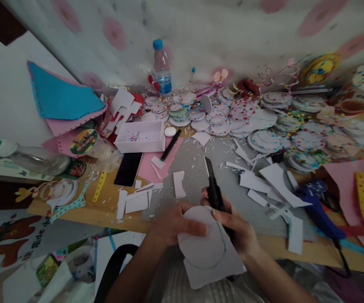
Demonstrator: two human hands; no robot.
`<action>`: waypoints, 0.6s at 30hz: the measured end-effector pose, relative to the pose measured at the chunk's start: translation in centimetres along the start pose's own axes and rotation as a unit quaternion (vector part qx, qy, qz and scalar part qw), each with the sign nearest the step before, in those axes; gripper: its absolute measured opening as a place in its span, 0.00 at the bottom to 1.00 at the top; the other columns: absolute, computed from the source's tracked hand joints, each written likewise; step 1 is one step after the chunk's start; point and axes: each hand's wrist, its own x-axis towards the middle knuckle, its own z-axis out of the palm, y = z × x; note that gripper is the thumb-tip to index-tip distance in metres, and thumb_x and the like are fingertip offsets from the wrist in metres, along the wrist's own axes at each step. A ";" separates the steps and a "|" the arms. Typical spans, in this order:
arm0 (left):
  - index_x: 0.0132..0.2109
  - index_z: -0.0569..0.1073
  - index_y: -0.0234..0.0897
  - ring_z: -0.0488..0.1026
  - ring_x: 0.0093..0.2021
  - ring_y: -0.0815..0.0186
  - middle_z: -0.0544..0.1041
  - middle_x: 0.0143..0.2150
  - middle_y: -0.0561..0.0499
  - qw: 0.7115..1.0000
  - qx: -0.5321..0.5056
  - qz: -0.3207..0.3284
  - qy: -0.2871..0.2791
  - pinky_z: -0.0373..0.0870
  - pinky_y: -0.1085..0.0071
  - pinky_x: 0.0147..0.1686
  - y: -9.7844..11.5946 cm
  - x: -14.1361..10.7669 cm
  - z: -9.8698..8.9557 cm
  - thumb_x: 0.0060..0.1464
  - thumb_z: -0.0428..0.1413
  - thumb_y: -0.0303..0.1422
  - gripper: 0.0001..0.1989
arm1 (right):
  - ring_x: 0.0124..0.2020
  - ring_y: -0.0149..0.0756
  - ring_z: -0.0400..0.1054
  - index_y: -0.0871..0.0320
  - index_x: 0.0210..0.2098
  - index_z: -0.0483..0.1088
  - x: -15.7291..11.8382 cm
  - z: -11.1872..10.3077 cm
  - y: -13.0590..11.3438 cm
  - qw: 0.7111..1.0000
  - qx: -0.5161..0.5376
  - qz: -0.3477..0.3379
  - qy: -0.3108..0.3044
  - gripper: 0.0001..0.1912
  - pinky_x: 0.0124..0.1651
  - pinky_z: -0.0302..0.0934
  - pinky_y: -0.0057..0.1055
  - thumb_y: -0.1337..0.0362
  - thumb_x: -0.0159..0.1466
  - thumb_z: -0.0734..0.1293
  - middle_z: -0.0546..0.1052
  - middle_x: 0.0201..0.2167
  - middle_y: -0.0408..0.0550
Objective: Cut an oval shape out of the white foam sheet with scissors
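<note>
While the left grip holds the card before the tabletop's near edge, the right grip holds the knife and touches the card. We judge it light, stiff, easily creased, best held across its face, clear of the blade.

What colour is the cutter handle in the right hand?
The cutter handle is black, seen best in the head view.

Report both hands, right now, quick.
Left hand: closed, gripping the white card, thumb on top.
Right hand: closed, holding the black cutter, thumb at the card's edge.
</note>
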 end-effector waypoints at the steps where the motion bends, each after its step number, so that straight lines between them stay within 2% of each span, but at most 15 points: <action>1: 0.25 0.75 0.30 0.69 0.20 0.68 0.74 0.21 0.49 1.000 -0.015 0.006 -0.001 0.66 0.71 0.23 -0.3 0.3 0.2 0.21 0.70 0.45 0.25 | 0.13 0.21 0.47 0.50 0.41 0.65 -0.1 0.1 0.2 1.000 0.004 -0.007 0.011 0.23 0.14 0.50 0.22 0.53 0.49 0.73 0.62 0.23 0.35; 4: 0.23 0.71 0.33 0.66 0.17 0.71 0.70 0.18 0.52 0.999 -0.040 0.034 0.006 0.64 0.73 0.20 -1.5 1.0 0.6 0.19 0.69 0.48 0.26 | 0.13 0.22 0.43 0.50 0.40 0.65 0.0 0.3 0.0 0.998 0.017 -0.045 0.034 0.19 0.12 0.47 0.22 0.54 0.51 0.71 0.59 0.22 0.35; 7: 0.15 0.60 0.38 0.58 0.11 0.73 0.58 0.09 0.57 0.996 -0.044 0.074 0.031 0.58 0.73 0.13 -3.3 1.3 0.2 0.20 0.63 0.59 0.31 | 0.15 0.23 0.30 0.52 0.38 0.66 0.3 -0.6 -1.7 0.984 0.029 -0.168 0.056 0.11 0.08 0.31 0.20 0.58 0.57 0.67 0.51 0.21 0.34; 9: 0.15 0.58 0.38 0.57 0.10 0.73 0.57 0.09 0.57 0.992 -0.031 0.101 0.069 0.56 0.74 0.12 -4.1 1.0 -0.6 0.21 0.61 0.62 0.32 | 0.16 0.25 0.27 0.51 0.38 0.65 0.7 -1.7 -3.2 0.967 0.024 -0.245 0.068 0.08 0.08 0.25 0.20 0.60 0.59 0.65 0.48 0.21 0.33; 11: 0.19 0.65 0.35 0.62 0.14 0.74 0.65 0.14 0.55 0.987 -0.022 0.118 0.106 0.58 0.76 0.15 -4.1 0.2 -1.5 0.24 0.65 0.56 0.29 | 0.15 0.24 0.30 0.51 0.38 0.64 1.2 -2.9 -4.3 0.965 -0.016 -0.252 0.069 0.09 0.08 0.28 0.19 0.60 0.59 0.66 0.50 0.21 0.33; 14: 0.26 0.73 0.32 0.64 0.19 0.74 0.70 0.20 0.54 0.973 0.069 0.141 0.169 0.58 0.77 0.19 -2.7 -1.3 -2.6 0.36 0.67 0.47 0.21 | 0.12 0.23 0.44 0.51 0.40 0.62 2.1 -4.6 -4.6 0.965 -0.151 -0.194 0.094 0.14 0.10 0.42 0.19 0.56 0.59 0.68 0.57 0.18 0.32; 16: 0.28 0.75 0.32 0.67 0.22 0.71 0.72 0.21 0.53 0.931 0.220 0.171 0.237 0.60 0.76 0.22 -1.3 -2.1 -2.8 0.46 0.62 0.44 0.17 | 0.12 0.25 0.53 0.51 0.41 0.61 2.6 -5.2 -3.9 0.937 -0.268 -0.180 0.136 0.17 0.12 0.49 0.21 0.53 0.58 0.69 0.61 0.18 0.32; 18: 0.30 0.76 0.33 0.71 0.27 0.67 0.76 0.25 0.51 0.843 0.393 0.221 0.294 0.64 0.73 0.28 -0.1 -2.6 -2.7 0.53 0.58 0.40 0.13 | 0.14 0.26 0.56 0.52 0.43 0.61 2.6 -5.4 -3.1 0.895 -0.368 -0.189 0.170 0.19 0.15 0.53 0.23 0.52 0.59 0.69 0.63 0.20 0.33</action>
